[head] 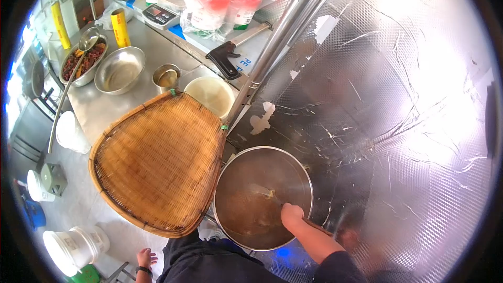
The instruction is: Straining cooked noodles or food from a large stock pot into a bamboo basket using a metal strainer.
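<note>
My right hand grips the handle of a long spatula over a large round stainless steel pot. Its pale blade shows at the surface of a cloudy brown liquid in the pot. The far end of the handle sticks out past my wrist on the right. Off to the lower left hangs my left hand, holding nothing, fingers apart and a dark band on the wrist. Between the pot and the worktop is a woven bamboo winnowing basket; nothing lies in it.
Left on the steel worktop stand a bowl of dried red spices under a ladle, a metal bowl, a metal cup and a pale tub. White buckets stand on the floor. Foil sheeting covers the right.
</note>
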Motion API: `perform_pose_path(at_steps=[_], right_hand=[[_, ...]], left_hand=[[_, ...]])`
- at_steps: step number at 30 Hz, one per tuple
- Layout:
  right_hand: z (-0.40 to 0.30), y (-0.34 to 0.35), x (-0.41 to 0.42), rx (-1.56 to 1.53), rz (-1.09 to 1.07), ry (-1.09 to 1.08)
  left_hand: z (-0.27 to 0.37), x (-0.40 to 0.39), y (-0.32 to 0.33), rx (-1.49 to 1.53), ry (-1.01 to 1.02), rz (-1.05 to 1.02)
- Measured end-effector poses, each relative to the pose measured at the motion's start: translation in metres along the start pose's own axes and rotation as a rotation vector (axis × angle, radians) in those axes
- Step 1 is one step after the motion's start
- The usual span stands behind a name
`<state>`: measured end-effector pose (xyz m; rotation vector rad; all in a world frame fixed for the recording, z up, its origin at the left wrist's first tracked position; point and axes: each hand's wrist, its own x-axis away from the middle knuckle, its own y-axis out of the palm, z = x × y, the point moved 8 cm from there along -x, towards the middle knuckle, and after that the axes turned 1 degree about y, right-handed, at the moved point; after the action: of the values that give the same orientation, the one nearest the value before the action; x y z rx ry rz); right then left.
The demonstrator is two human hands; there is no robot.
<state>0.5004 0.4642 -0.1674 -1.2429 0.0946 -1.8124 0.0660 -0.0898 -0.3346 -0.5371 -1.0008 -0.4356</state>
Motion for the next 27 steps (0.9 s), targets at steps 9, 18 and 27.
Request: perform_pose_path(at_steps=[9,18,27], right_hand=[[0.022,-0.034,0.078,-0.154,0.332,-0.153],[0.033,-0.009,0.07,-0.418,0.317,0.055],[0.052,0.001,-0.029,-0.09,0.295,-0.067]], left_hand=[[0.0,-0.037,0.017,-0.074,-0.066,-0.101],[0.074,-0.022,0.049,-0.072,0.098,-0.147],[0.045,-0.015,0.014,-0.124,0.073,-0.116]])
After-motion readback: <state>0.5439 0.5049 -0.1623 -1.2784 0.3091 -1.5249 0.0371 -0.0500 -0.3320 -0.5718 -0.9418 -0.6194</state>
